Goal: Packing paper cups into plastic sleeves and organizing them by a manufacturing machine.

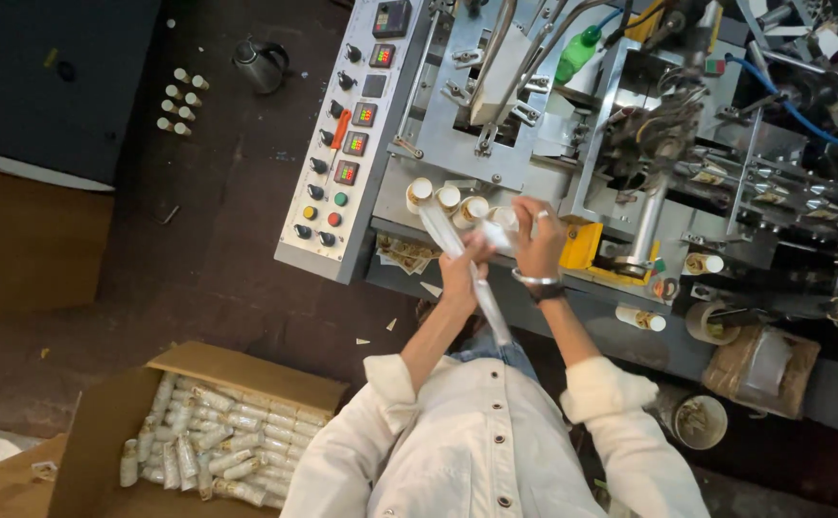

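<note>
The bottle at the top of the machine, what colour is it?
The bottle is green, seen best in the head view, lying among the machine's metal parts.

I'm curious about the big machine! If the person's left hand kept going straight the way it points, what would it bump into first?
Probably the row of white paper cups at the machine's edge. The left hand, holding a long clear sleeve, points up at them, though depth is hard to judge.

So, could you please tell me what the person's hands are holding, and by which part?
Both hands grip one long clear sleeve of stacked cups: the left hand around its middle, the right hand at its upper end.
</note>
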